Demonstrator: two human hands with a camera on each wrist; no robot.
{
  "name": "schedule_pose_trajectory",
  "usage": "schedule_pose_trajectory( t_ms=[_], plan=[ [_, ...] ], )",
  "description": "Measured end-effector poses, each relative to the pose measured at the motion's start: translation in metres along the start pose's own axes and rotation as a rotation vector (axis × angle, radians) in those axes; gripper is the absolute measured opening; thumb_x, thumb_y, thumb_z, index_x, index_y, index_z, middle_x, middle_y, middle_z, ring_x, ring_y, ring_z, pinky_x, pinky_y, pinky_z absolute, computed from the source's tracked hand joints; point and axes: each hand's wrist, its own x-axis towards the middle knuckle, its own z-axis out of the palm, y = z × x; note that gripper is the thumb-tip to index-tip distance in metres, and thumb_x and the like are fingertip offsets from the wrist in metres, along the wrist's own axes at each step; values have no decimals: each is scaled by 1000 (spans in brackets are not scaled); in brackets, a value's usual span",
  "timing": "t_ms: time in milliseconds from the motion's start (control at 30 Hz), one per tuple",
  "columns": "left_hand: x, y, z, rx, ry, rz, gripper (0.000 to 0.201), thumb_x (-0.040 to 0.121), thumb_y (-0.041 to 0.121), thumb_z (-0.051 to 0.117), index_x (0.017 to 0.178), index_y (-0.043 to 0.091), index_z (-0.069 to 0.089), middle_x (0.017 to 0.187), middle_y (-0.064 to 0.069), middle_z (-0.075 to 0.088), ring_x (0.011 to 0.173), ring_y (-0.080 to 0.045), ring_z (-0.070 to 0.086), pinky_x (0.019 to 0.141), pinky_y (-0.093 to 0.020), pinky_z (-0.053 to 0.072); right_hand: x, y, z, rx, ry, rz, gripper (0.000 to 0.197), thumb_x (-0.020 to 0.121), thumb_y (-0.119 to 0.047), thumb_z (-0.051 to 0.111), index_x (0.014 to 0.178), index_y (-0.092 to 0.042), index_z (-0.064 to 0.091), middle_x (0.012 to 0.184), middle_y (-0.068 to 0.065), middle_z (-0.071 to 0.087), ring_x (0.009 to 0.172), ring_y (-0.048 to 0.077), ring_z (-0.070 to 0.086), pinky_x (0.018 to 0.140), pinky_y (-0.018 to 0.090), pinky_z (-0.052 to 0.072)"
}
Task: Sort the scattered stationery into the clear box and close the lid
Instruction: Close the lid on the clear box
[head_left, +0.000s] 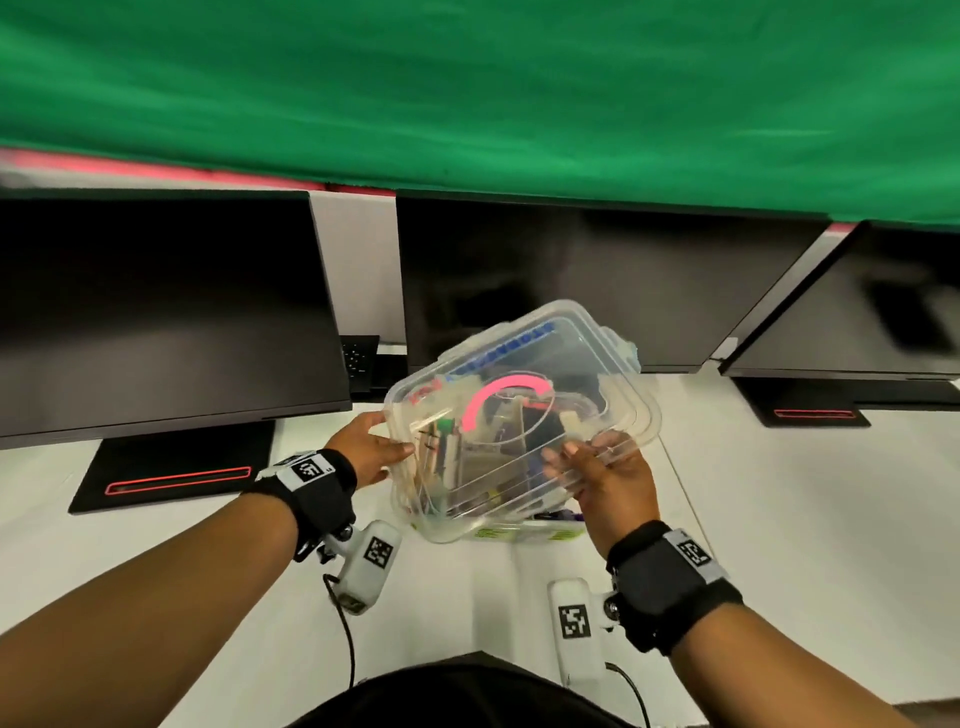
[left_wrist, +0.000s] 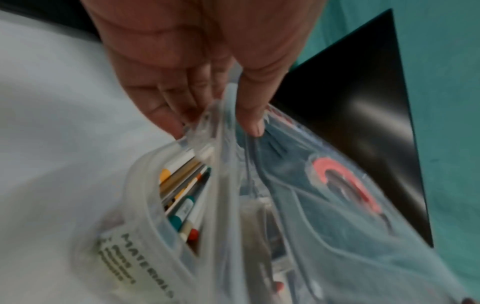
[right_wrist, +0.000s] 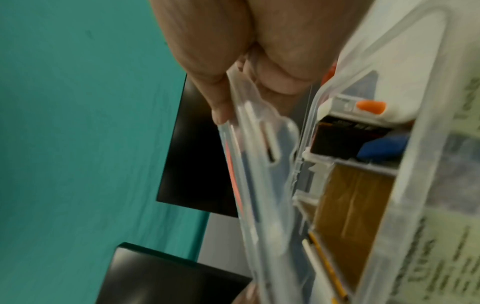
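I hold the clear lid (head_left: 524, 415), with a pink arc and blue lettering on it, tilted over the clear box (head_left: 519, 534) on the white desk. My left hand (head_left: 387, 452) pinches the lid's left edge, thumb on top. My right hand (head_left: 587, 457) pinches its near right edge. In the left wrist view the left hand (left_wrist: 215, 123) grips the lid (left_wrist: 324, 205) above the box rim (left_wrist: 140, 185), where several pens (left_wrist: 187, 197) lie. In the right wrist view the right hand (right_wrist: 249, 98) holds the lid (right_wrist: 259, 154) beside the box (right_wrist: 415, 144), whose compartments hold stationery.
Three dark monitors (head_left: 166, 312) (head_left: 597, 280) (head_left: 857, 312) stand along the back of the white desk (head_left: 779, 493), under a green cloth (head_left: 467, 93). Their black bases (head_left: 171, 473) flank the box. Cables (head_left: 345, 634) run from the wrist cameras toward my body.
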Motion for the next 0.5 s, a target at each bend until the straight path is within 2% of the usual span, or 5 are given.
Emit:
schedule_pose_trajectory(
  t_ms=[100, 200, 267, 367, 500],
  plan=[
    [6, -2, 3, 44, 11, 6, 51, 86, 10, 65, 133, 15, 44, 84, -1, 64, 87, -18, 56, 79, -29, 42, 3, 1, -12, -81, 31, 48, 16, 83, 4, 59, 78, -10, 53, 66, 7, 68, 63, 22, 69, 57, 31, 56],
    [13, 1, 2, 139, 79, 48, 52, 87, 8, 62, 136, 17, 44, 89, -8, 62, 69, -17, 54, 61, -26, 42, 16, 0, -28, -186, 180, 111, 14, 86, -2, 60, 90, -12, 52, 77, 12, 61, 65, 26, 60, 60, 32, 51],
    [17, 5, -1, 331, 109, 86, 55, 88, 11, 62, 138, 19, 42, 95, -11, 61, 78, -21, 56, 68, -27, 43, 29, -1, -44, -260, 273, 178, 24, 87, -4, 60, 107, -9, 48, 81, 14, 56, 62, 25, 54, 56, 32, 51],
    [19, 10, -1, 586, 124, 100, 57, 89, 18, 61, 141, 19, 39, 114, -13, 65, 103, -25, 58, 82, -25, 41, 43, -2, -63, -617, 270, 239, 33, 85, -1, 63, 115, -3, 51, 79, 15, 59, 59, 24, 54, 49, 30, 54],
    [23, 19, 3, 769, 173, 152, 52, 91, 24, 58, 140, 19, 41, 132, -8, 57, 117, -27, 56, 96, -32, 45, 51, 2, -65, -978, 241, 194, 37, 81, -13, 68, 115, -7, 54, 80, 12, 64, 71, 31, 61, 77, 49, 56]
  ],
)
